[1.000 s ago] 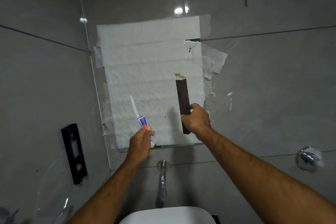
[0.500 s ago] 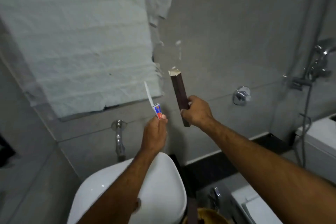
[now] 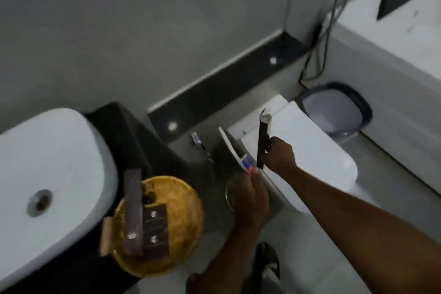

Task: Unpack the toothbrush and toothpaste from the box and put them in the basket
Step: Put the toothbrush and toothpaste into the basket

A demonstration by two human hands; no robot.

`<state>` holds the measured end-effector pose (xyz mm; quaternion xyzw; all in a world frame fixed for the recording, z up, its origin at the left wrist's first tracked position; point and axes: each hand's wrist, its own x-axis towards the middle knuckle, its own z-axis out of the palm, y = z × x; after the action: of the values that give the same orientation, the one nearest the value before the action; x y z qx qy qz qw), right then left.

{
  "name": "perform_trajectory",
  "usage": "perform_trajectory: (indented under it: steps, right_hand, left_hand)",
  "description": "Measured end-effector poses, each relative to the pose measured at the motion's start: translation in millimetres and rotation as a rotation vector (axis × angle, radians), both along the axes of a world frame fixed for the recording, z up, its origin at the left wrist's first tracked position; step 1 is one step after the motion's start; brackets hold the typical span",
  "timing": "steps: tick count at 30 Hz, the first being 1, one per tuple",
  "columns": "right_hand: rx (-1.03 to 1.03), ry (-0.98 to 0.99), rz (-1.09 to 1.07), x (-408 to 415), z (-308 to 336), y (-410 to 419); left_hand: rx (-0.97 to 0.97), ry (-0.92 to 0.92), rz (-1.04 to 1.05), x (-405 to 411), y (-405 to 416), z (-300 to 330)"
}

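Note:
My left hand grips a small white toothpaste tube with a red and blue label, held upright over the floor. My right hand holds a long, narrow dark brown box with its top flap open, right beside the tube. The round yellow woven basket sits on the dark counter to the lower left of both hands. Across the basket lie another long brown box and two small dark packets. I see no toothbrush.
A white sink basin fills the left side on a dark counter. A white toilet stands behind my hands, with a bin beyond it. A bathtub edge runs at right. A sandalled foot is below.
The view has swung down from the covered mirror and wall to the counter, basket and toilet. Both hands keep their hold on the tube and the box, and have come lower.

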<state>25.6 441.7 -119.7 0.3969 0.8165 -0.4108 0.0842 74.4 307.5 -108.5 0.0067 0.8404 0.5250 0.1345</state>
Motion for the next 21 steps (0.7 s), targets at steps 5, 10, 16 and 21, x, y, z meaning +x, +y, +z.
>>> perform_trajectory:
  steps: [5, 10, 16, 21]
  right_hand:
    - [-0.116, -0.075, 0.013, 45, -143, -16]
    - [-0.132, -0.095, 0.023, 58, -246, -49]
    - [-0.018, -0.229, 0.088, 46, -316, -58]
    - [0.038, -0.181, 0.141, 56, -288, -68]
  left_hand:
    - [-0.116, -0.167, 0.143, 23, -6, -132]
    - [-0.244, -0.228, 0.208, 19, -27, -224]
    - [-0.316, -0.257, 0.184, 21, -41, -276]
    - [-0.28, -0.315, 0.13, 31, -40, -249]
